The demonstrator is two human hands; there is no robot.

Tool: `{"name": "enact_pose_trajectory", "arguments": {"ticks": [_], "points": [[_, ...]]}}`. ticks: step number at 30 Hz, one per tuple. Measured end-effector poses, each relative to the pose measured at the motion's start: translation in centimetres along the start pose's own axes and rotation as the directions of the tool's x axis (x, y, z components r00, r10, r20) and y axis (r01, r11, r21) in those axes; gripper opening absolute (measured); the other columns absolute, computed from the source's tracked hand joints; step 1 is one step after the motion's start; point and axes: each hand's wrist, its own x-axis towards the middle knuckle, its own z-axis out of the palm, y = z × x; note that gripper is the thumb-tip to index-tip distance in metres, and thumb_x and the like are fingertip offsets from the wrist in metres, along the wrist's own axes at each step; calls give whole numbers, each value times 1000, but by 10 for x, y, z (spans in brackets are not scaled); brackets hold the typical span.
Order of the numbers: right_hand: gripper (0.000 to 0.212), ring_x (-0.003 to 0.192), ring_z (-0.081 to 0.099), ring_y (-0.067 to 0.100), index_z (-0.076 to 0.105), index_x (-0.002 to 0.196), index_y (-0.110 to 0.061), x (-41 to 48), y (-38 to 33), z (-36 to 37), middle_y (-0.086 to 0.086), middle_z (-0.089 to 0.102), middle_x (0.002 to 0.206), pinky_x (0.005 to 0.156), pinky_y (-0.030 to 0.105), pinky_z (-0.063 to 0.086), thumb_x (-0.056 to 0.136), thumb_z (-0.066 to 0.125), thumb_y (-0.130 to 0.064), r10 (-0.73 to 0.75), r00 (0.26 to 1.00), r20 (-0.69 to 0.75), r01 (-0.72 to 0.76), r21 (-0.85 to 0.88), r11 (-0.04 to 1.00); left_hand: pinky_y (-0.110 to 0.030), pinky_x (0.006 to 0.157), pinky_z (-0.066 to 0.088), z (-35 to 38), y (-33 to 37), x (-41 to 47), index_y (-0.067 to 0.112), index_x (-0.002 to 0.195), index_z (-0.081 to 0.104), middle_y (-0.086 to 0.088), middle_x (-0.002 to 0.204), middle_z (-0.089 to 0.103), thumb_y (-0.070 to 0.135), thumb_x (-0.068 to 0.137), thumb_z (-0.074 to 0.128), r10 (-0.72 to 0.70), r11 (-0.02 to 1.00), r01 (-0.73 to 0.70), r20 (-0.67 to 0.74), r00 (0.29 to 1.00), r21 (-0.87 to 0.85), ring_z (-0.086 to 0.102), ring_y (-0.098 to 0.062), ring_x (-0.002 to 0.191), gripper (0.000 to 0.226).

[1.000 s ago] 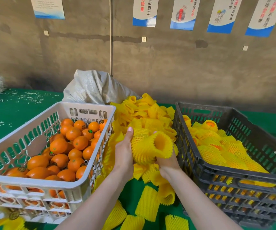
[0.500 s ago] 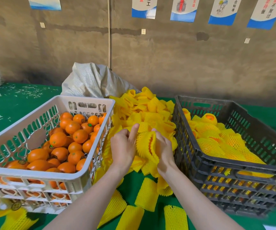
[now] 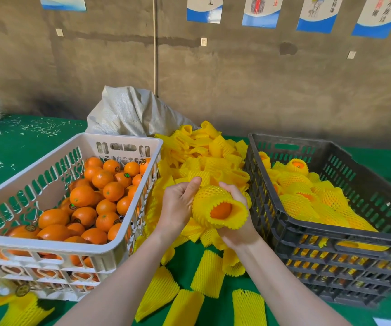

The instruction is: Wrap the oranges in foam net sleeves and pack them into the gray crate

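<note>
An orange [image 3: 220,210] sits inside a yellow foam net sleeve [image 3: 211,196], held between both hands above the pile of loose sleeves [image 3: 203,158]. My left hand [image 3: 178,205] grips the sleeve's left side, thumb up along it. My right hand [image 3: 238,222] cups the sleeve from below and behind, fingers curled over its top. The sleeve's open mouth faces me and shows the orange. To the right stands the gray crate [image 3: 330,245], holding several wrapped oranges [image 3: 300,184]. A white crate [image 3: 48,245] on the left is full of bare oranges [image 3: 100,198].
A grey woven sack [image 3: 131,114] lies behind the sleeve pile. Flat yellow sleeves [image 3: 206,274] lie on the green tabletop [image 3: 25,142] between the crates and near me. More sleeves stick out under the white crate's front left corner. A brown wall with posters rises behind.
The sleeve has been pulled over the orange and turned so its open mouth faces me. Both hands have shifted slightly right and closed round it.
</note>
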Motion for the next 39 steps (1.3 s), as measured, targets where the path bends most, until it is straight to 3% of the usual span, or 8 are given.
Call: {"name": "enact_pose_trajectory", "arguments": {"ticks": [7,12,15,19,24,28,34,39], "points": [[20,55,62,15,72,49,-26,2,0,3,0,65,56,53,21,51,63,59,-34,114,991,-68,-103,155,983,-52,52,28,3,1,-2,1,50,38,-11,56,35,39,83,50,36,999,-34,-58,998,30,27,-24,58,52],[43,60,67,7,76,62,-25,-4,-3,5,-5,68,62,53,19,52,88,43,-28,37,995,98,-40,32,999,-49,53,28,2,3,-2,2,50,39,-13,56,36,39,82,51,30,999,-29,-66,997,16,29,-25,57,51],[53,65,68,5,78,69,-28,1,0,8,-5,71,67,55,19,53,99,34,-22,-19,998,67,20,-13,1000,-39,58,40,7,6,-3,-11,62,52,-19,64,54,47,84,49,-171,982,155,-160,972,-107,48,-28,62,62],[24,87,68,19,72,86,-23,14,3,10,2,73,91,75,34,55,94,50,-28,-130,986,-100,117,-131,984,-32,57,55,20,7,-9,18,96,66,-6,81,70,59,91,44,-659,699,570,-81,747,-433,64,-24,74,47],[35,85,57,15,66,69,-28,10,7,3,-8,64,76,78,31,47,96,47,-18,-195,974,-116,148,-328,933,-39,61,49,23,18,-8,18,124,57,-12,106,66,43,92,56,-762,449,519,-9,647,-728,60,-30,86,41],[27,104,63,28,67,104,-15,5,0,10,9,68,108,94,46,49,92,54,-36,-45,976,-211,-3,-225,974,-35,63,51,18,18,-6,17,103,59,-8,89,66,40,92,57,-669,611,494,-70,740,-618,63,-26,81,26],[17,91,65,29,68,92,-14,6,-3,5,13,70,98,79,41,54,92,57,-27,-40,959,-282,-25,-221,975,-19,44,49,18,14,-8,13,70,60,4,56,67,38,93,53,-472,821,335,-218,854,-462,65,-11,52,35],[11,70,66,21,62,89,-17,9,1,5,3,70,74,65,33,54,94,56,-24,81,943,-323,-126,-120,985,-16,41,26,12,4,-5,11,52,38,8,41,35,34,92,57,-122,992,103,-400,908,-70,31,-4,42,49]]}}
